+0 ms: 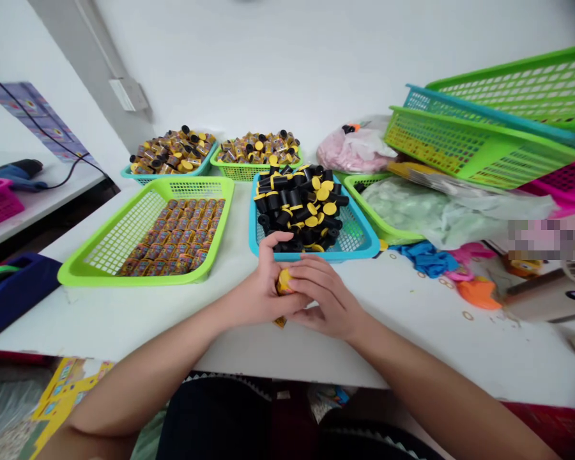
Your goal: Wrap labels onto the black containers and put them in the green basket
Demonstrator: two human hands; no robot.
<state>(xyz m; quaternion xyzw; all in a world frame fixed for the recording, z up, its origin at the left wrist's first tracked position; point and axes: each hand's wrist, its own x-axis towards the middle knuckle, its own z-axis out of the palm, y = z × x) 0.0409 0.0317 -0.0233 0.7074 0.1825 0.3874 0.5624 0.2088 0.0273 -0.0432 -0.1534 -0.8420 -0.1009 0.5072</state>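
Note:
My left hand and my right hand come together over the front of the white table, both closed around a small yellow-capped cylinder. Only its round yellow end shows; fingers hide the rest. Beneath the hands, a small printed yellow-brown piece peeks out. Just beyond is a blue basket heaped with black cylinders with yellow ends. To the left, a green basket holds rows of upright cylinders in printed wrappers.
At the back, a teal basket and a green basket hold jumbled wrapped cylinders. Stacked baskets lean on the right above plastic bags. Deflated balloons and a fan lie right. A navy tape dispenser stands left.

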